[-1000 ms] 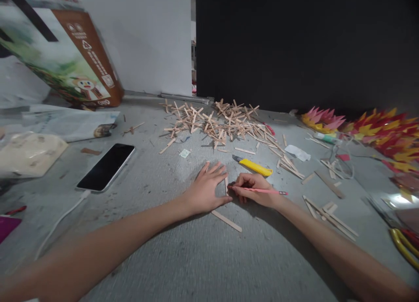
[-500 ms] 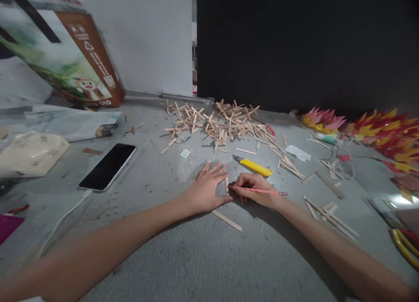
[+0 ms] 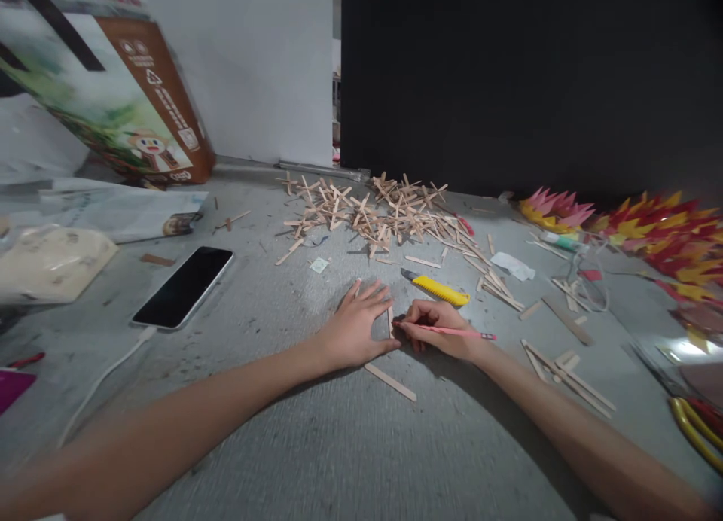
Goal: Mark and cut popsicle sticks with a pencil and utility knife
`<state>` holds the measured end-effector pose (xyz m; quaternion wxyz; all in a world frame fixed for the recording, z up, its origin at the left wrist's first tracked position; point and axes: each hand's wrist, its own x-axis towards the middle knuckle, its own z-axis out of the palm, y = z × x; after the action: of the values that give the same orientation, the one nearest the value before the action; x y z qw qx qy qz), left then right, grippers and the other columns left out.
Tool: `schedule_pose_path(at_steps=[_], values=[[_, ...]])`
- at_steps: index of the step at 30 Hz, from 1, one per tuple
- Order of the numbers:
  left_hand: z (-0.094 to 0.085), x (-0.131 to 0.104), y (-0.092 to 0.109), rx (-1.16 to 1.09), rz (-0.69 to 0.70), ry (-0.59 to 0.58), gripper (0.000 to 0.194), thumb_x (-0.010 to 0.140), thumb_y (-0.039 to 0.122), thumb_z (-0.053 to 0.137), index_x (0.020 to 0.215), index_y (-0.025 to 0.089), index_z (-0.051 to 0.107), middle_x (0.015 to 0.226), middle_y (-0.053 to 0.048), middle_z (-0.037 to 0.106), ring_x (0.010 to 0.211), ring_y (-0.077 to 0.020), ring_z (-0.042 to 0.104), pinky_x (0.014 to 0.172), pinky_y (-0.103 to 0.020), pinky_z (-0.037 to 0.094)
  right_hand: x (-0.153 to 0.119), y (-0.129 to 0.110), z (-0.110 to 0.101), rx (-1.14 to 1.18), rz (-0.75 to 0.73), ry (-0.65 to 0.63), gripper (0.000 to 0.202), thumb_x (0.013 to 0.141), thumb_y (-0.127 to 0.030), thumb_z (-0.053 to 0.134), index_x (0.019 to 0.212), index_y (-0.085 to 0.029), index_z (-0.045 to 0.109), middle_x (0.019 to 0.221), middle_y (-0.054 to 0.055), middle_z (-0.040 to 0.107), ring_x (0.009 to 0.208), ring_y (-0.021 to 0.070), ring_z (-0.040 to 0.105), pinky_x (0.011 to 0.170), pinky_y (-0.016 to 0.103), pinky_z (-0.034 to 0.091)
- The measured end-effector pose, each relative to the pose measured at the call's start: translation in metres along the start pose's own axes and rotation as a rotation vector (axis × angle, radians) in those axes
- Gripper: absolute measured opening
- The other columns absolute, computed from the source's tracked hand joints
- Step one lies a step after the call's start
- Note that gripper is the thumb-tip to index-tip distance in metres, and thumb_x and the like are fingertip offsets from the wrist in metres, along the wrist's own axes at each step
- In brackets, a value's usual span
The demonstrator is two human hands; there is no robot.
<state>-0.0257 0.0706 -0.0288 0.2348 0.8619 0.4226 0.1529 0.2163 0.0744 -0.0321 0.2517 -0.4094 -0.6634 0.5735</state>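
Note:
My left hand (image 3: 355, 327) lies on the table with its fingers spread, its fingertips and thumb touching the two ends of a short upright-lying wooden craft stick (image 3: 390, 321). In my right hand (image 3: 437, 327) is a pink pencil (image 3: 460, 331), pinched near its point. The pencil's tip meets the stick or its edge; exactly where is too small to tell. Another craft stick (image 3: 392, 382) lies just below my left hand, its upper end near the wrist. Beyond my right hand rests a yellow utility knife (image 3: 439, 287).
A heap of crossed craft sticks (image 3: 370, 212) spreads at the back. Loose sticks (image 3: 570, 374) lie to the right, near yellow-handled scissors (image 3: 694, 431) and red and yellow paper petals (image 3: 672, 235). Leftward are a charging phone (image 3: 184, 287) and a printed box (image 3: 163, 107).
Both hands stay almost in place, with the pencil still at the stick. The whole view has shifted very slightly.

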Motion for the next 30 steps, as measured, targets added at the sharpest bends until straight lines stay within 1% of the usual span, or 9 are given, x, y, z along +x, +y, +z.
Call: schedule_pose_path(at_steps=[8,17,24,30], values=[[0.0005,0.0002,-0.0009,-0.002,0.002,0.006,0.078,0.089,0.065,0.068,0.152,0.02,0.055,0.169,-0.011,0.037,0.163,-0.0288,0.02,0.134,-0.051,0.003,0.0001,-0.0052,0.0019,0.0,0.007,0.012,0.038,0.093,-0.052,0.073,0.079,-0.02,0.058,0.063,0.0,0.066,0.052,0.0119,0.061,0.048,0.023,0.044],[0.0016,0.0001,-0.001,0.008,0.003,0.016,0.078,0.088,0.064,0.07,0.151,0.02,0.055,0.168,-0.011,0.039,0.162,-0.0278,0.021,0.134,-0.05,0.003,0.0,-0.0028,0.0008,0.01,0.001,0.01,0.039,0.093,-0.052,0.074,0.079,-0.02,0.057,0.064,0.0,0.067,0.053,0.0124,0.062,0.05,0.023,0.045],[0.0008,-0.0006,-0.0002,0.008,0.0,0.009,0.08,0.088,0.064,0.07,0.152,0.018,0.054,0.168,-0.011,0.039,0.163,-0.0271,0.019,0.134,-0.049,0.003,0.0002,-0.0034,0.0012,0.012,0.003,-0.003,0.04,0.093,-0.053,0.074,0.079,-0.02,0.057,0.061,0.0,0.066,0.052,0.0119,0.06,0.05,0.023,0.044],[0.0019,-0.0008,-0.0021,0.001,0.01,0.013,0.078,0.089,0.065,0.068,0.152,0.021,0.054,0.168,-0.011,0.038,0.163,-0.0275,0.019,0.134,-0.05,0.002,-0.0001,-0.0028,0.0001,-0.016,-0.001,-0.014,0.038,0.094,-0.052,0.072,0.08,-0.02,0.057,0.063,0.0,0.066,0.053,0.0125,0.061,0.05,0.024,0.045]])
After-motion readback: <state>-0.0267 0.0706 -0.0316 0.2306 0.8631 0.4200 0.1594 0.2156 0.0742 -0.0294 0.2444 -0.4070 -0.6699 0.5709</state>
